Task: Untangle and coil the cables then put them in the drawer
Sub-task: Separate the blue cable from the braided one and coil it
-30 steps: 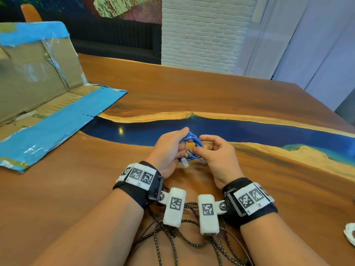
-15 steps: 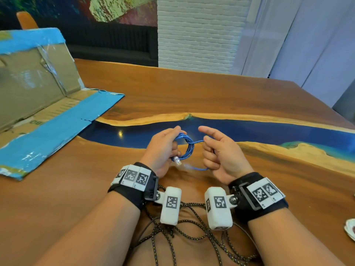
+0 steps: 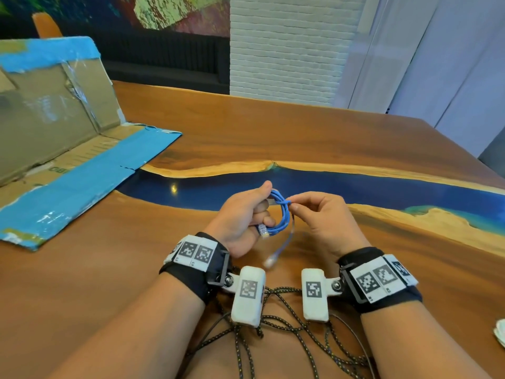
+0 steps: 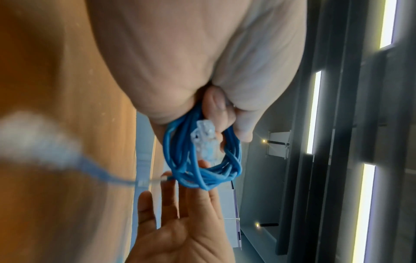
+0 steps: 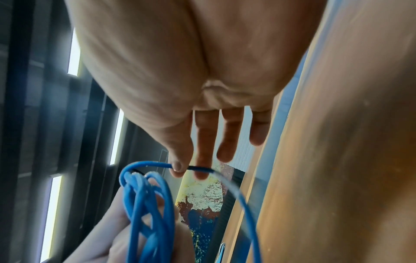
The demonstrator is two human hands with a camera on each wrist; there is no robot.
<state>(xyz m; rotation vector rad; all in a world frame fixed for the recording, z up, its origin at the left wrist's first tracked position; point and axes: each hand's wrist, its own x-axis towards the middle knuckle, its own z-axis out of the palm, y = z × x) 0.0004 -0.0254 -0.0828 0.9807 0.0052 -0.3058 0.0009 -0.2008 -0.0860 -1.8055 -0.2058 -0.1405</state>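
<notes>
A thin blue network cable (image 3: 284, 214) is wound into a small coil above the table. My left hand (image 3: 246, 214) grips the coil, one clear plug (image 3: 264, 231) sticking out below its fingers; the left wrist view shows the coil (image 4: 202, 165) and that plug (image 4: 206, 142) close up. My right hand (image 3: 314, 214) pinches the cable's loose tail (image 5: 155, 164) between thumb and index finger beside the coil's top. The tail's free end with the second plug (image 3: 270, 260) swings below, blurred. A tangle of black speckled cables (image 3: 287, 324) lies on the table under my wrists.
An opened cardboard box with blue tape (image 3: 62, 160) lies at the left of the wooden table (image 3: 273, 132) with its blue resin stripe. A white object (image 3: 500, 333) shows at the right edge. No drawer is in view.
My right hand has carried the loose tail over the top of the coil and now pinches it there. The tail's plug end swings down toward my wrists. Both hands sit slightly higher.
</notes>
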